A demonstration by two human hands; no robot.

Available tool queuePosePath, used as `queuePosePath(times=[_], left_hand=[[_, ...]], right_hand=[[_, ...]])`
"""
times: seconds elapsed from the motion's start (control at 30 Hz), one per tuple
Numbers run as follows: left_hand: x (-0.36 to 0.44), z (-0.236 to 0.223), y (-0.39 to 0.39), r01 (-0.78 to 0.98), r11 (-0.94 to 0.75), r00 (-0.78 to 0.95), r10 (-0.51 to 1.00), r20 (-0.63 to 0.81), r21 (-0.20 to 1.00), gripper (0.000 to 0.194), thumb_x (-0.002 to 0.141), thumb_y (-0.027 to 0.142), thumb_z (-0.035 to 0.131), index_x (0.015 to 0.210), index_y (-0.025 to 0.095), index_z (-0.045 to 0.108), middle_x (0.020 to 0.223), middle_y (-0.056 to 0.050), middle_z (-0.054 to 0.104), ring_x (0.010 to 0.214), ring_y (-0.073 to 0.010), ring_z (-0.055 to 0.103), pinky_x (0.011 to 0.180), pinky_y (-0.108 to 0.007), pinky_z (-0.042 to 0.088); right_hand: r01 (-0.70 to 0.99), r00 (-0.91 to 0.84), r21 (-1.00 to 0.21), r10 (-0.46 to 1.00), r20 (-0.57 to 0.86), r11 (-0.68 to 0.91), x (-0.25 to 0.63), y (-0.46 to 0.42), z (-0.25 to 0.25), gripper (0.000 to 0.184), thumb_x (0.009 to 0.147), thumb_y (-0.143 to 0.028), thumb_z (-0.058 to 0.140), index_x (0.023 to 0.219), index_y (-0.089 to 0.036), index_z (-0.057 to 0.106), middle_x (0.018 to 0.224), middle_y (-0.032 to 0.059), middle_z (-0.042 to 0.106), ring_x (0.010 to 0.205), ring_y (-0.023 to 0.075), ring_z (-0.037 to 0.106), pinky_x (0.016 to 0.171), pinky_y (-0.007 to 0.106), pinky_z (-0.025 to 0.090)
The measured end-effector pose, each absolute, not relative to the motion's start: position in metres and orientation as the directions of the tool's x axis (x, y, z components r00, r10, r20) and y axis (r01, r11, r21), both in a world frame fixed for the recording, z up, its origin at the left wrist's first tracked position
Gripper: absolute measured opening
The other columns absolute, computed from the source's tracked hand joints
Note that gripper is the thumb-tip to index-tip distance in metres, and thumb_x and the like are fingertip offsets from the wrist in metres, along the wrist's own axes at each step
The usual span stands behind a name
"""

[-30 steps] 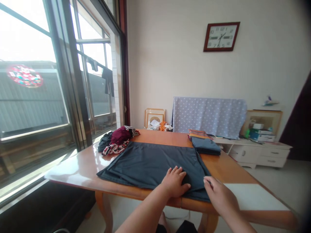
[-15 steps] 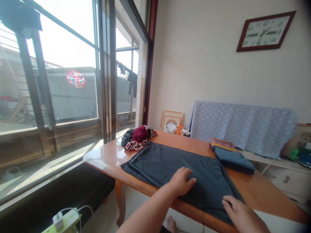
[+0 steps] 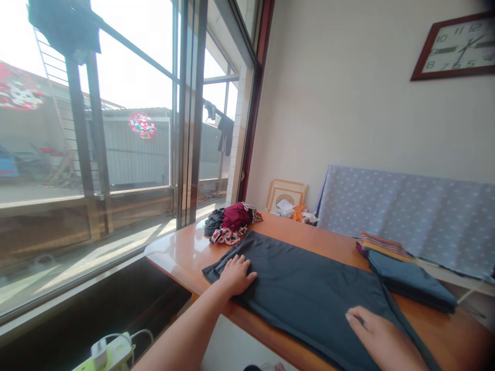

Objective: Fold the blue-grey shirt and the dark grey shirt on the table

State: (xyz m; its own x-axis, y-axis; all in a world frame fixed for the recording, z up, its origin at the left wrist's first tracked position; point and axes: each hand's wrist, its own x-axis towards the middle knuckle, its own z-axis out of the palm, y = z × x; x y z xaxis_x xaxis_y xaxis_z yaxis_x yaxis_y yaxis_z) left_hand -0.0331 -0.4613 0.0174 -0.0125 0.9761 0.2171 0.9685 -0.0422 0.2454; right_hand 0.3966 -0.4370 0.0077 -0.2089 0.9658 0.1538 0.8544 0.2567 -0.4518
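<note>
A dark grey-blue garment (image 3: 305,281), spread out flat, lies along the near side of the wooden table (image 3: 297,226). My left hand (image 3: 235,275) rests palm down on the garment's left part, fingers stretched and slightly apart. Over the right part is my right hand (image 3: 381,332), its thumb and forefinger curled together with a small gap behind the tips. I see no cloth lifted between them, and its other fingers are hidden. Just past the garment's right end sits a folded dark blue cloth stack (image 3: 412,278), beside folded striped cloth (image 3: 384,245).
A crumpled clothes pile, maroon (image 3: 234,215) on top, lies at the table's far left corner. Large windows (image 3: 135,154) run along the left. A power strip (image 3: 112,353) is low at the left front. A polka-dot cover (image 3: 402,216) hangs behind the table.
My left hand has moved left along the garment to its left part. My right hand has shifted left over the cloth, away from its right edge. The view has turned slightly left.
</note>
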Motion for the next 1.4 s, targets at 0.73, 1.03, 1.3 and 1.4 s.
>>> queuePosePath(times=[0.73,1.03,1.3,1.4], left_hand=[[-0.08,0.027,-0.45,0.937,-0.105,-0.001,0.953,0.304,0.334,0.02,0.091,0.036,0.048,0.102,0.027,0.062,0.111,-0.008,0.058,0.107,-0.027,0.052,0.093,-0.04,0.042],[-0.082,0.023,-0.443,0.908,-0.086,-0.035,0.96,0.279,0.409,0.017,0.09,0.037,0.049,0.1,0.028,0.06,0.113,-0.007,0.058,0.106,-0.0284,0.05,0.091,-0.042,0.041],[-0.086,0.022,-0.441,0.88,-0.062,-0.055,0.971,0.231,0.47,0.019,0.087,0.039,0.053,0.102,0.03,0.06,0.115,-0.006,0.059,0.107,-0.0296,0.05,0.093,-0.045,0.041],[-0.087,0.024,-0.441,0.885,-0.054,-0.049,0.977,0.208,0.463,0.022,0.087,0.04,0.053,0.105,0.029,0.061,0.116,-0.006,0.058,0.109,-0.0286,0.049,0.093,-0.043,0.041]], right_hand=[[0.538,-0.599,-0.633,0.781,0.177,0.556,0.121,-0.307,0.026,0.024,0.086,-0.034,0.053,0.085,-0.019,0.072,0.068,0.0002,0.067,0.065,0.0155,0.06,0.064,0.025,0.044],[0.16,-0.448,-0.987,0.891,-0.072,0.0,0.018,-0.259,0.032,0.024,0.079,-0.025,0.066,0.102,-0.017,0.063,0.087,0.0044,0.067,0.073,0.0151,0.067,0.064,0.025,0.053],[-0.021,-0.53,-0.976,0.83,-0.172,-0.215,-0.038,-0.219,0.031,0.013,0.083,-0.021,0.06,0.096,-0.02,0.057,0.091,0.0025,0.067,0.082,0.0141,0.068,0.082,0.032,0.054],[-0.046,-0.538,-0.96,0.817,-0.208,-0.275,-0.05,-0.208,0.023,0.011,0.08,-0.017,0.058,0.09,-0.019,0.055,0.082,0.0011,0.066,0.076,0.0144,0.066,0.08,0.034,0.054]])
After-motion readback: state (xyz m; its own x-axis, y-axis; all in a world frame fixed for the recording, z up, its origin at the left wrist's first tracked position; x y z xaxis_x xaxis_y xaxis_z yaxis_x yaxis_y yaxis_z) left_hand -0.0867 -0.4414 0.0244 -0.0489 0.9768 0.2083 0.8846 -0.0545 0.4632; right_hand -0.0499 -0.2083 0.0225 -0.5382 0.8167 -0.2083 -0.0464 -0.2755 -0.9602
